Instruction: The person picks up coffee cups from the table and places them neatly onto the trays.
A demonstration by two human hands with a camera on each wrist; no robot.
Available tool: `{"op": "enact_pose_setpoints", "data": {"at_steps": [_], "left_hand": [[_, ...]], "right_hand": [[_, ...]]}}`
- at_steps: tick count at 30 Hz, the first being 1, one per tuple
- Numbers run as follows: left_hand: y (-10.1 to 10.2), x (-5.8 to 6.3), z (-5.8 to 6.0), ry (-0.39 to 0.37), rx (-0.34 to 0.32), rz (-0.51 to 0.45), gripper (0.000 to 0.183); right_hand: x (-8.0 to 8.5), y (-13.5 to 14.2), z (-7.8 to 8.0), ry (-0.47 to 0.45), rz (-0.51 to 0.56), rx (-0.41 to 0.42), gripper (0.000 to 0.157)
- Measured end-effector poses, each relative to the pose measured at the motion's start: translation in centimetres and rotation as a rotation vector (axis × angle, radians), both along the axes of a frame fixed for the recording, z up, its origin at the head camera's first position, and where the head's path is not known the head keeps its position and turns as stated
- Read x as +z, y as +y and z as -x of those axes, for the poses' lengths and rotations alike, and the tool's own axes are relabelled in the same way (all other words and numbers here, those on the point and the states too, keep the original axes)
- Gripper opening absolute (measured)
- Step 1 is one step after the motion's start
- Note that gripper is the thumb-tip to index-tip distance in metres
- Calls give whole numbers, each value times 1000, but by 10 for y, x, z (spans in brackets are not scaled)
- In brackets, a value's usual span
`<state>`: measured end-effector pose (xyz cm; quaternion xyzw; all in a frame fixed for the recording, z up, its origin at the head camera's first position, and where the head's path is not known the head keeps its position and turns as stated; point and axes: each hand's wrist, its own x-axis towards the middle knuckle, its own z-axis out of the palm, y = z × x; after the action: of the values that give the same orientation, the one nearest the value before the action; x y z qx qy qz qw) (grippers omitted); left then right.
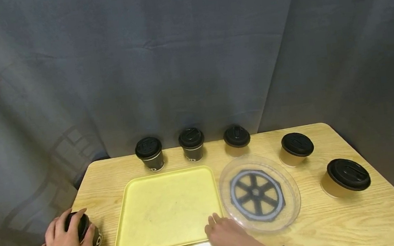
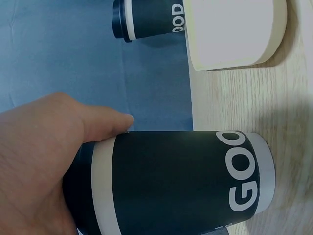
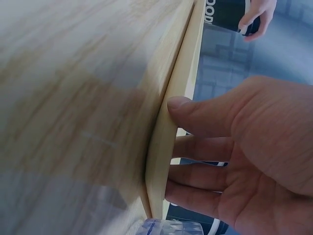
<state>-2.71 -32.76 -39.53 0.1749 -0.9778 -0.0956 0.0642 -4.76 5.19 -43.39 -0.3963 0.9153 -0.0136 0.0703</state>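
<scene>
In left hand (image 1: pixel 62 245), lidded cup (image 2: pixel 176 182).

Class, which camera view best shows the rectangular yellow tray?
The head view: only one corner of the rectangular yellow tray hides behind the right hand. The left wrist view shows a cropped, pale part; the right wrist view, mainly its edge.

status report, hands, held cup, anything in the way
Left hand grips black-lidded cup, left of yellow tray. Right hand at tray's near right corner. Clear dish close beside tray's right edge, may crowd right hand.
</scene>
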Motion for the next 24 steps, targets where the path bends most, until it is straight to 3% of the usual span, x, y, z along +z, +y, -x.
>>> {"op": "enact_pose_setpoints", "data": {"at_steps": [5, 14, 24], "left_hand": [[3, 2, 2, 3, 2, 4, 49], [21, 16, 12, 139, -66, 37, 44], [30, 23, 20, 164, -119, 30, 45]], "right_hand": [[-1, 0, 1, 31, -1, 20, 32], [-2, -1, 2, 58, 3, 26, 30], [-6, -1, 3, 142, 12, 54, 28]]}}
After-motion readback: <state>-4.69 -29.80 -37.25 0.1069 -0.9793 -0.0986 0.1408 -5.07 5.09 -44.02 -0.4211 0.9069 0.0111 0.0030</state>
